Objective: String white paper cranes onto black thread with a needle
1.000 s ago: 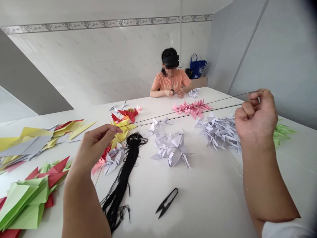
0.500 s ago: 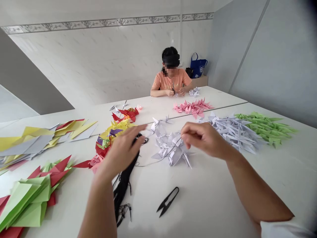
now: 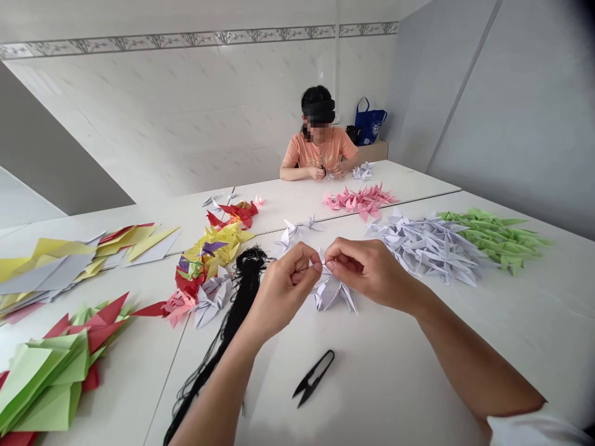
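Observation:
My left hand (image 3: 294,279) and my right hand (image 3: 365,266) meet almost fingertip to fingertip over a cluster of white folded paper cranes (image 3: 332,292). Both are closed in a pinch. A fine dark thread leads to my right fingers in the earlier picture; it is now mostly hidden. What my left fingertips pinch is too small to make out. Left of my left wrist lies a long bundle of black thread (image 3: 242,291), partly covered by my forearm. Black thread snips (image 3: 313,379) rest on the white table (image 3: 385,384) between my forearms.
Red and yellow cranes (image 3: 218,238) lie left of the thread. White cranes (image 3: 427,244), green cranes (image 3: 495,235) and pink cranes (image 3: 360,199) sit to the right and beyond. Folded green paper (image 3: 51,378) is at near left. Across the table sits a person (image 3: 320,148) handling something small.
My left hand has moved right, away from the colored cranes, to meet my right hand. A white crane beside the pink one now shows. My right hand has shifted slightly left.

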### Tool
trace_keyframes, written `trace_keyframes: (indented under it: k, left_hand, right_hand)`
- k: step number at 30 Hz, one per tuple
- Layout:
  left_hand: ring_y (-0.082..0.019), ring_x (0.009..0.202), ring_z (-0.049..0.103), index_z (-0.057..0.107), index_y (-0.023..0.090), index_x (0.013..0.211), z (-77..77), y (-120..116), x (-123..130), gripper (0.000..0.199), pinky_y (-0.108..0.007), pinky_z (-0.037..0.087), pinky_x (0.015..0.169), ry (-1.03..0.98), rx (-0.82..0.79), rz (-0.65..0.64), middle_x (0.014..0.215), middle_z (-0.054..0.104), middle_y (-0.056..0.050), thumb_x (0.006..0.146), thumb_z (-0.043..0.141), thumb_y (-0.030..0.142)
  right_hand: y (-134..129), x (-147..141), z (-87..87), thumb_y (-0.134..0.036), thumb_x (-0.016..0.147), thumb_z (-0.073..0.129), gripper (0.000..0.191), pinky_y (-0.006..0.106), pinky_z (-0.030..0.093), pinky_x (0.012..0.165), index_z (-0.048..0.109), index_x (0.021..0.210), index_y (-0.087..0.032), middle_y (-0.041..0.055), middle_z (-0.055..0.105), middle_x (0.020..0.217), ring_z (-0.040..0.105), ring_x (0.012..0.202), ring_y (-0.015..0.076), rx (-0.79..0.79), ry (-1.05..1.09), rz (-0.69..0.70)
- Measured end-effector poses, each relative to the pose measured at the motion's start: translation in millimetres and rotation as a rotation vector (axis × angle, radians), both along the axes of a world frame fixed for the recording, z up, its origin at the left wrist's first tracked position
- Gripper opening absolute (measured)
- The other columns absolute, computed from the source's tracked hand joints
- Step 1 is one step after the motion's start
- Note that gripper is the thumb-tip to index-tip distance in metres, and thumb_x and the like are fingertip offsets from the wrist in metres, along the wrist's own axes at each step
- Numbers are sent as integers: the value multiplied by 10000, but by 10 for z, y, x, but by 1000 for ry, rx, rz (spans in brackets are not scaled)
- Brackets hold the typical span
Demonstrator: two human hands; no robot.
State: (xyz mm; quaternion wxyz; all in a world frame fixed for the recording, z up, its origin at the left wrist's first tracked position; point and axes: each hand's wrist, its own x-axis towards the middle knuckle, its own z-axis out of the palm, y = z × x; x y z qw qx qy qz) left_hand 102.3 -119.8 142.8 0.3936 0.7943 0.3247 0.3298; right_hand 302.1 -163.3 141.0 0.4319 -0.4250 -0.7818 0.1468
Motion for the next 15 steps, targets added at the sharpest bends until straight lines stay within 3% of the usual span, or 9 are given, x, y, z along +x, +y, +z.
trace_keyframes:
  k: [4, 8, 12, 15]
  left_hand:
    - [-84, 535, 194, 539, 199, 849, -2, -14, 7, 157, -225, 196, 506, -109, -62, 22, 589, 236, 89, 968, 569, 298]
    - [-82, 530, 187, 526, 200, 807, -1, -13, -6, 146, -226, 182, 500, -176, -55, 85, 580, 243, 87, 939, 579, 235]
    - [-80, 518, 176, 535, 198, 787, 18, -6, -26, 149, -231, 171, 495, -190, -30, 131, 574, 214, 87, 919, 595, 233]
    - [-78, 507, 172, 555, 196, 794, 31, -4, -29, 173, -231, 166, 490, -186, -11, 164, 568, 198, 88, 924, 615, 294]
  right_hand:
    - [-9, -10, -13, -247, 978, 589, 143, 249, 279, 535, 563, 841, -215, -66, 386, 621, 345, 546, 91, 15, 74, -27]
    - [-3, -5, -34, -333, 1028, 527, 108, 258, 259, 512, 577, 1050, -241, -65, 349, 662, 312, 541, 103, -64, 345, -76]
    - [48, 21, -65, -395, 1070, 411, 184, 257, 220, 478, 523, 1102, -253, -56, 367, 730, 248, 521, 98, -181, 597, 28]
    - [75, 12, -83, -427, 1071, 411, 197, 245, 191, 465, 493, 1108, -251, -68, 345, 704, 221, 517, 98, -254, 602, 79]
